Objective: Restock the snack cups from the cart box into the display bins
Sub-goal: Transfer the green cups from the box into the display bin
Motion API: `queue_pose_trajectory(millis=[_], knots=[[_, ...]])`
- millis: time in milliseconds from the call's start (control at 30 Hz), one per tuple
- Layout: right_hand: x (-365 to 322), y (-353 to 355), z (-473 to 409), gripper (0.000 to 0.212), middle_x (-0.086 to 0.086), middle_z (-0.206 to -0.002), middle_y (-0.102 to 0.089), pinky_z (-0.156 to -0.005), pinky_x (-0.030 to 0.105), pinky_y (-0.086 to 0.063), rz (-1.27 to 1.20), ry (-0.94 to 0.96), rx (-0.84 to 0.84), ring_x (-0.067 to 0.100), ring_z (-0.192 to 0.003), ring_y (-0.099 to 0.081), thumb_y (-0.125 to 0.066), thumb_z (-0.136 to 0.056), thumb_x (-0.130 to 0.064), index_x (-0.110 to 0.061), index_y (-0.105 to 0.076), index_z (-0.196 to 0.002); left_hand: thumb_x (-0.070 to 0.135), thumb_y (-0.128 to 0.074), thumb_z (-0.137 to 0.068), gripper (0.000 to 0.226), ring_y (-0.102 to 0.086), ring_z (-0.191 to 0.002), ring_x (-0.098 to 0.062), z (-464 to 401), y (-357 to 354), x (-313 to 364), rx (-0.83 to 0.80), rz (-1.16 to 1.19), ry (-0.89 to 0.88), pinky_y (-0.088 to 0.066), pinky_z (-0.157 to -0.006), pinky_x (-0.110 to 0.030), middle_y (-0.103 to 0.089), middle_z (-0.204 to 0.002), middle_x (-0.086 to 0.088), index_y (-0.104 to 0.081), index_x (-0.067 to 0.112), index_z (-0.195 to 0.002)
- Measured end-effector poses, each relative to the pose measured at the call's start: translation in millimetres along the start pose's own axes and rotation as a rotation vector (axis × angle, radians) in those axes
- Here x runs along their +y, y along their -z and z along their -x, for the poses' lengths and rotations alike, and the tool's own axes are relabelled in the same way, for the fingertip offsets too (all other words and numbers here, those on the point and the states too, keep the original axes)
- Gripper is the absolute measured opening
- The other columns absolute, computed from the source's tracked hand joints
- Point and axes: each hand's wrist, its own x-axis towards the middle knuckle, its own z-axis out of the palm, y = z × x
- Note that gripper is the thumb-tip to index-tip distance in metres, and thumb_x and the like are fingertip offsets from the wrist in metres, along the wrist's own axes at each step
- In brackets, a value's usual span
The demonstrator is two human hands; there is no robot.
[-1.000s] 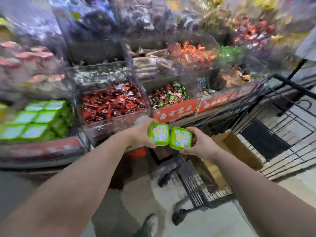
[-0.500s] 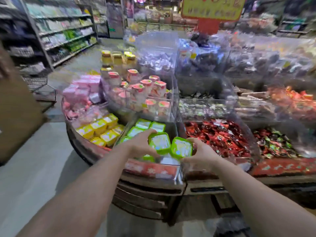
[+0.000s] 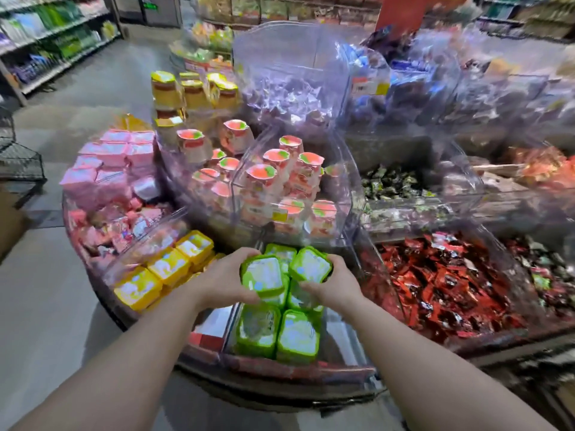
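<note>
The light was dim and cool, coming from overhead — no hard shadows, only a soft dark patch on the floor (image 3: 102, 318) under the display's edge. Glare washed the clear bins (image 3: 298, 76) in pale violet sheen. Motion blur smeared the right side and the far shelves (image 3: 46, 42). Wide-angle distortion bowed the edges — the forearms stretched large toward the bottom corners.

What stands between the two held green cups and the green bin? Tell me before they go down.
Nothing visible does. The left hand grips one green cup and the right hand grips another green cup, both directly over the open-topped green bin. Below them lie only the stocked green cups.
</note>
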Motion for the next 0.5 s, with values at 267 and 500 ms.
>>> queue_pose_trajectory(millis=[267, 500], knots=[[-10, 15, -25, 0.054, -0.001, -0.092, -0.064, -0.074, 0.035, -0.055, 0.033, -0.019, -0.058, 0.018, -0.079, -0.063, -0.068, -0.075, -0.058, -0.022, -0.058, -0.114, 0.025, -0.082, -0.058, 0.090, -0.058, -0.084, -0.004, -15, 9, 1, -0.078, 0.054, 0.002, -0.045, -0.065, -0.017, -0.057, -0.106, 0.011, -0.037, 0.033, -0.136], [-18, 16, -35, 0.030, 0.012, -0.056, -0.057, -0.055, 0.037, -0.056, -0.134, -0.178, -0.069, 0.027, -0.050, -0.056, -0.064, -0.085, -0.021, -0.010, -0.056, -0.058, 0.026, -0.082, -0.062, 0.087, -0.060, -0.092, -0.006, -20, 9, 2, -0.117, 0.023, -0.021, -0.054, -0.077, -0.027, -0.057, -0.114, 0.009, -0.036, 0.037, -0.135]])
